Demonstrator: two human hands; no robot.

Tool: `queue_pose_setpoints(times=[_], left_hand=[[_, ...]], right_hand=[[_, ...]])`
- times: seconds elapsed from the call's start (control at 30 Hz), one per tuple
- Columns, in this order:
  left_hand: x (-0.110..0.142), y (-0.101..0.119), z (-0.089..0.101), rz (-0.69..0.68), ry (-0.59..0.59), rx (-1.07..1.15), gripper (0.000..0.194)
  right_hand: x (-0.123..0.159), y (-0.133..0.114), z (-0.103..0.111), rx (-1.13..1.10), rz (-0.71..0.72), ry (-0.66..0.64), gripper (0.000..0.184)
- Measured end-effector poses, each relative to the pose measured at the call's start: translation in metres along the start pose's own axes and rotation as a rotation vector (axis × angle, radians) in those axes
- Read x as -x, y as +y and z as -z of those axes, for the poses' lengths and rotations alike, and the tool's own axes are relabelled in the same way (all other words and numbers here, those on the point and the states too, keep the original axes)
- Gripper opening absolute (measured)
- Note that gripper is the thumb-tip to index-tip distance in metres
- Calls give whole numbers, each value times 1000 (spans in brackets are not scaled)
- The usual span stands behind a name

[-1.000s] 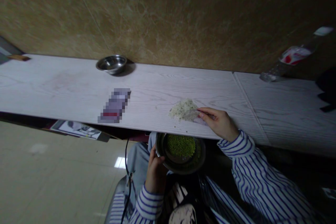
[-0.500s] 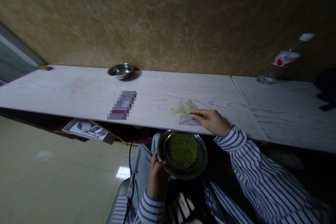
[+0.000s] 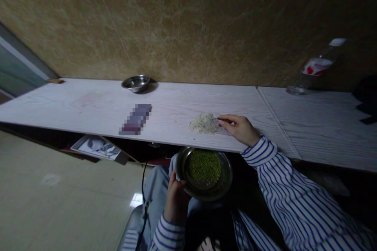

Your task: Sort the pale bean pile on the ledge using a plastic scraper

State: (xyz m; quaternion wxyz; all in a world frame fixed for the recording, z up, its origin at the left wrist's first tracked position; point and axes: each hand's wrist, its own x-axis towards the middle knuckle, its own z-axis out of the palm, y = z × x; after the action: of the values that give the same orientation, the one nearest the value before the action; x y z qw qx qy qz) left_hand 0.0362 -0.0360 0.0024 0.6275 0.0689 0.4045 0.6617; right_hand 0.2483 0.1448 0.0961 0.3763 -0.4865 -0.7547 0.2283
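Note:
My left hand [image 3: 177, 196] grips the rim of a steel bowl [image 3: 226, 184] at its left side. The bowl stands over my lap just below the table edge, with green mung beans [image 3: 204, 166] inside. Above the tabletop my right hand [image 3: 239, 127] pinches a thin, see-through plastic sheet [image 3: 219, 126] between thumb and fingers. This sheet lies against the right part of a small heap of white rice-like grains mixed with green bits [image 3: 202, 123]. Whether it is a bag or a flat piece I cannot tell.
A smaller steel bowl [image 3: 136, 83] sits at the back of the white table [image 3: 173, 106] near the wall. A pixelated flat item [image 3: 136, 119] lies at left. A clear plastic bottle [image 3: 315, 66] stands at right. Below hangs an open drawer [image 3: 97, 147].
My right hand has moved the plastic sheet slightly up, from the heap's near side onto its right part. The heap now looks flatter and more spread. My left hand keeps its hold on the bowl.

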Motion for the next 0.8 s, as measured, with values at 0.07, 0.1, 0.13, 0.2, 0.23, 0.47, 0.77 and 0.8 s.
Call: queue_pose_setpoints(times=[0.07,0.1,0.13,0.2,0.23,0.47,0.77,0.8], left_hand=[[-1,0,3,11,4,-3,47],[-2,0,4,20,7,-7,48],[-3,0,5,31,10,-10,48],[-7,2,4,46,15,-6,50],[-8,3,3,53,17,-1,51],[-18,5,1,35,47,12,50],[-23,-2,11,54,2,30,51],[-22,-1,10,51,8,34,49]], right_hand=[[3,-2,-1,22,2,-16,26],[5,-2,-2,30,2,-35,26],[6,-3,-4,38,5,-54,26],[6,-3,-8,55,9,-72,26],[5,-3,-10,63,7,-74,27],[-9,4,-12,72,-28,9,27],[-10,-2,-15,98,-53,6,26],[-9,-4,-16,98,-57,-11,26]])
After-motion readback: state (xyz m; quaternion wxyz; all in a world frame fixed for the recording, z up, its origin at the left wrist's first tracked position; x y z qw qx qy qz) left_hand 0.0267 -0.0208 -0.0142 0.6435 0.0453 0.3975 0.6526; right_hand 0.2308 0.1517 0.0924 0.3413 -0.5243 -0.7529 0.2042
